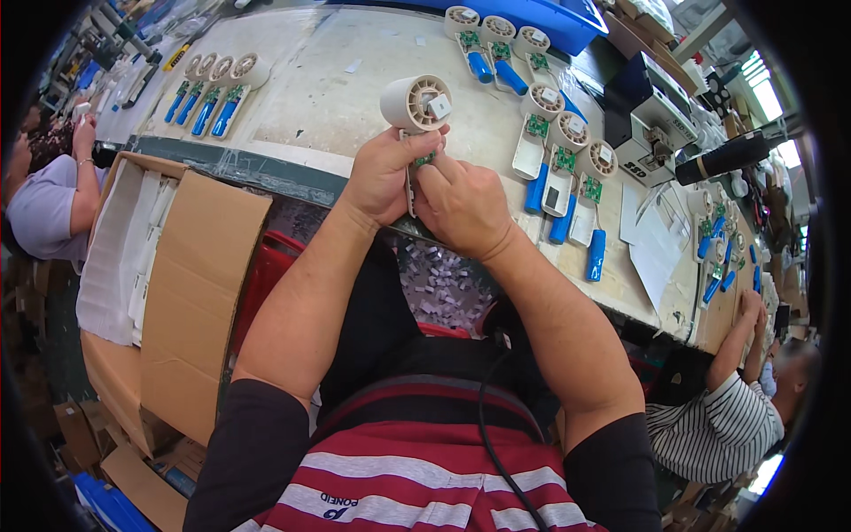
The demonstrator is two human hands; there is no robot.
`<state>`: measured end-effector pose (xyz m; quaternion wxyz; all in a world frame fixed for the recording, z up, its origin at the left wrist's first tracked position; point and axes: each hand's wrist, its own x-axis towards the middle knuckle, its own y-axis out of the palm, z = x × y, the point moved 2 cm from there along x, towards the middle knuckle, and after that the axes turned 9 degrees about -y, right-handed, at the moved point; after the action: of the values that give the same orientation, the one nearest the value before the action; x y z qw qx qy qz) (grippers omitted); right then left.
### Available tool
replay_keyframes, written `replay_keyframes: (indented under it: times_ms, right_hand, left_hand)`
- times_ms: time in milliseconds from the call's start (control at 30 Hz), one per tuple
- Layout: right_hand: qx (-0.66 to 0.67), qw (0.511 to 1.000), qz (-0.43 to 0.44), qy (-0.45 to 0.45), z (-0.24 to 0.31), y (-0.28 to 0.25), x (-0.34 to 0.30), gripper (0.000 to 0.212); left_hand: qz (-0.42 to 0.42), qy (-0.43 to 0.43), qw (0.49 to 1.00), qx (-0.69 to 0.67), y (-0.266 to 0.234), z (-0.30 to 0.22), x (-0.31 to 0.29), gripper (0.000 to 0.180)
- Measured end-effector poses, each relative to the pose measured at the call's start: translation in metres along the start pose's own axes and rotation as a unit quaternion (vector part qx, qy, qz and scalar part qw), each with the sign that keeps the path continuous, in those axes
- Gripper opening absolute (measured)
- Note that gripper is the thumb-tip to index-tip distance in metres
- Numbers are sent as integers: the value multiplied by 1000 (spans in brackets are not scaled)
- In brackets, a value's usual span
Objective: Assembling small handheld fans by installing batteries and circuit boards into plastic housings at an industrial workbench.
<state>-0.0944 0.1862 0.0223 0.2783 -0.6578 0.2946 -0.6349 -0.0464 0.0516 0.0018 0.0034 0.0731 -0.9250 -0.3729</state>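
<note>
Over the table's front edge I hold a white handheld fan (pixel 402 104), its round vented head up and its handle half open. My left hand (pixel 379 180) is wrapped round the handle just below the head. The fingers of my right hand (pixel 467 206) are bent closed against the handle, by a small green circuit board (pixel 425 160) that shows between the hands. My right fingertips are hidden, so any small part in them cannot be made out. A white square piece (pixel 439 107) sits at the centre of the fan head.
Several similar fans with blue batteries stand in a row at the left (pixel 209 96), at the back (pixel 496 40) and at the right (pixel 567 160). A cardboard box (pixel 208 284) stands at my left. Black equipment (pixel 651 115) and paper sheets (pixel 654 253) lie right. Co-workers sit on both sides.
</note>
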Motion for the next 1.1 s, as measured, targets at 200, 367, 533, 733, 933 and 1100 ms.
replay_keyframes:
  times_ms: [200,367,533,733,933,1100]
  right_hand:
    - [26,999,22,24,8,-19,-13,14]
    - [65,997,-16,42,10,-23,-7,10]
    - [72,997,33,-15,5,-24,0,9]
    - [61,993,25,-103,6,-27,1,12]
    - [57,991,6,-119,7,-26,1,13]
    - [66,991,10,-119,9,-23,-4,15]
  left_hand:
    - [51,-20,998,-41,-7,-1,2,33]
    - [52,-18,998,-34,-6,-3,1,32]
    - [44,-23,998,-29,-4,-3,1,31]
    - [61,-26,997,-27,-5,-3,0,31]
    - [49,-23,998,-22,-2,-4,-1,30]
    - [77,-30,996,-44,-7,-3,1,30]
